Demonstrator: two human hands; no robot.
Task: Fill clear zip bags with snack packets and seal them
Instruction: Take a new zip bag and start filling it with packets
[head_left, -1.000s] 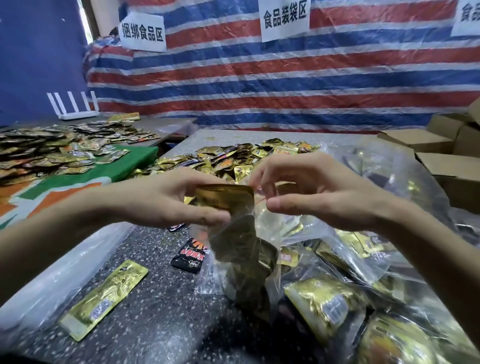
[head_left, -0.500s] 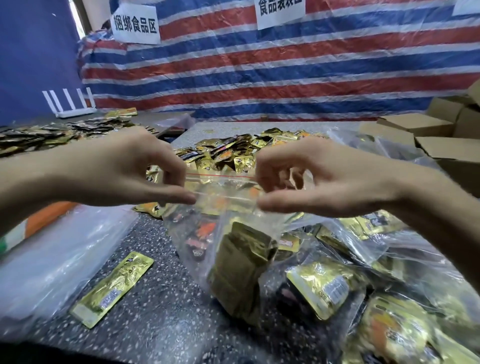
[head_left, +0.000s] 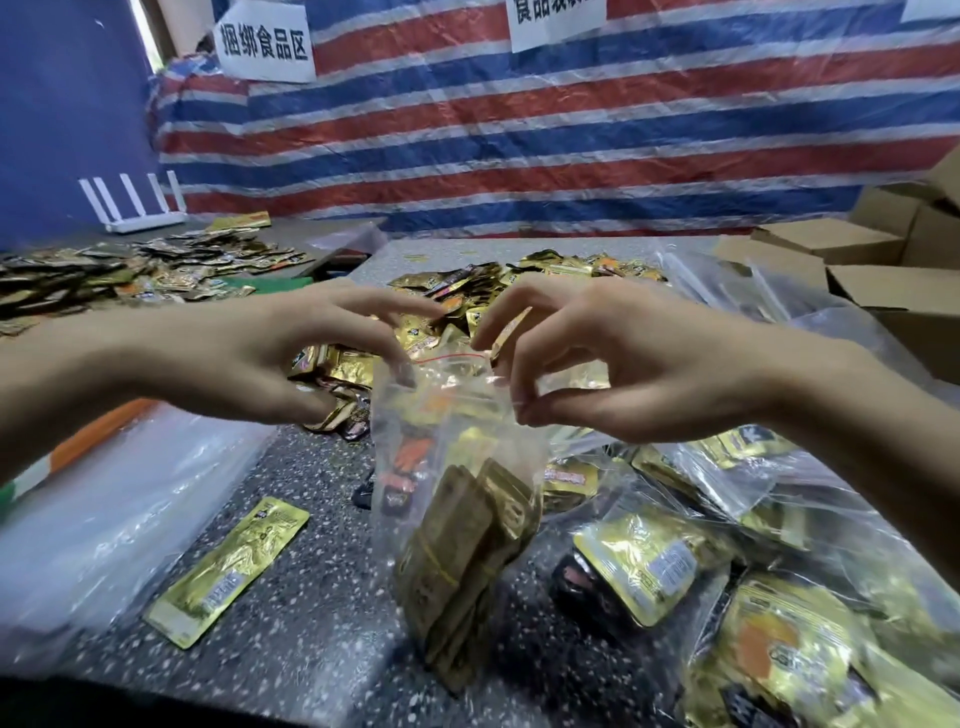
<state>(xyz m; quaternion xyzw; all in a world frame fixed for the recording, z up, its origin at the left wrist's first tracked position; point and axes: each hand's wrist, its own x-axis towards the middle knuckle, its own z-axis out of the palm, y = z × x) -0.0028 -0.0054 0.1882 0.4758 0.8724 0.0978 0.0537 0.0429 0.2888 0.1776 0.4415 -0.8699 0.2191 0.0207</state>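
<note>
**Sealing stage, head view.** My right hand (head_left: 623, 374) pinches the upper right corner of the zip bag (head_left: 452, 457) between thumb and forefinger. The bag hangs from that pinch over the middle of the worktop (head_left: 322, 649). I cannot tell whether its bottom rests on the surface or hangs just above it. My left hand (head_left: 291, 364) lies open, fingers spread and thumb well apart from them. One fingertip (head_left: 402, 370) just touches the bag's upper left corner. The gold packets (head_left: 467, 551) stand bunched in the bag's lower half, with a dark packet above them to the left.

**Change.** A second ago my left hand was pushing a gold packet down through the mouth. Half a second ago both hands pinched the red zip strip (head_left: 452, 358), stretched taut between them. Now the strip is short and slack, the hands are nearer each other, and the left has let go. I judge the filling done and the press along the strip finished or nearly so. Whether the strip is closed along its whole length does not show.

**Surroundings.** One loose packet (head_left: 228, 571) lies near the worktop's front left. A pile of packets (head_left: 524, 291) sits toward the far edge, and filled bags (head_left: 769, 639) are heaped at the right edge. Next, in my judgement, I should check the seal and then add this bag to that heap.
</note>
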